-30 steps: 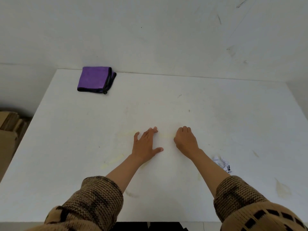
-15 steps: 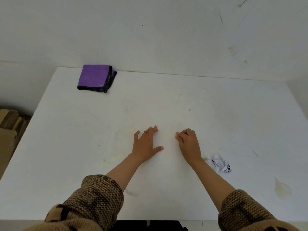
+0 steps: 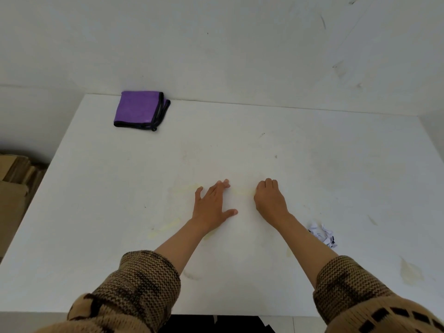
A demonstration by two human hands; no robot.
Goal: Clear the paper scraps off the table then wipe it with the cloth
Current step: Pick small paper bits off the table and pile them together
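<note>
Change: since half a second ago our right hand [image 3: 270, 203] has curled its fingers under again, and our forearm now covers the near-left edge of the paper scrap [image 3: 323, 234]; our left hand [image 3: 212, 207] has not shifted.
Left hand: we lay it flat on the table [image 3: 96, 212], palm down, fingers stretched and thumb spread toward the right; it holds nothing.
Right hand: we rest it on the table just beside the left, fingers bent under into a loose fist; we cannot tell whether anything is inside it.
Paper scrap: one crumpled white piece with dark print lies on the table to the right of our right forearm, near the front edge.
Cloth: the folded purple cloth [image 3: 139, 109] with black trim sits at the far left corner of the table, well apart from both hands.
Table surface: we see yellowish stains between and around the hands, and another at the near right.
Sleeves: brown patterned knit, pushed up both forearms.
</note>
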